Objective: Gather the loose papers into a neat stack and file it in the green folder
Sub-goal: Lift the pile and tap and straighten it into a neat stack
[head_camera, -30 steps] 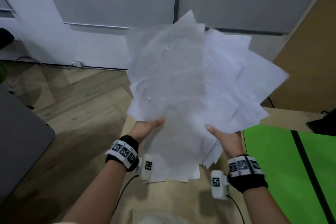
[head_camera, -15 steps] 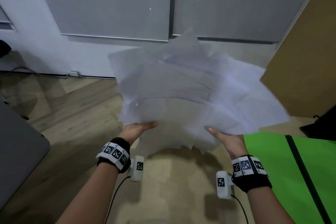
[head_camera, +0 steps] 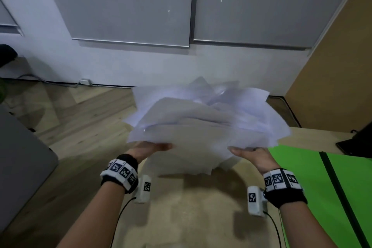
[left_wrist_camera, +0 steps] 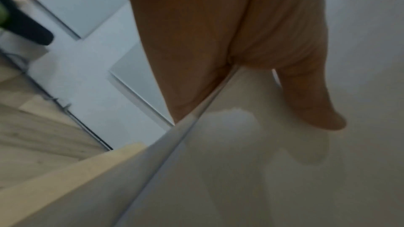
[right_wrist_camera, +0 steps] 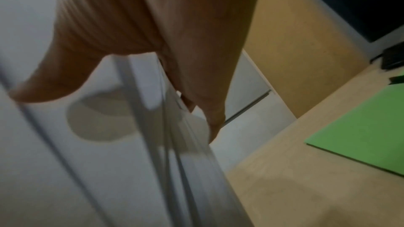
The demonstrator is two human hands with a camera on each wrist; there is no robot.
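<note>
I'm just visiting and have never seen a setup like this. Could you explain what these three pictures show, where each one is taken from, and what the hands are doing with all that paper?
No machine here: a person works with bare hands, wearing cameras. The big picture comes from a camera on the head, looking down. The other two come from cameras strapped at the wrists, looking along each hand, so you see skin and paper very close and blurred.

The left hand and right hand each grip one side of a messy bundle of white papers, thumbs on top, holding it above a pale wooden table. The sheets stick out at different angles, so it is not yet a neat stack.

On the table to the right lies the green folder, opened flat. The bands with black-and-white square patterns sit on the wrists.
</note>
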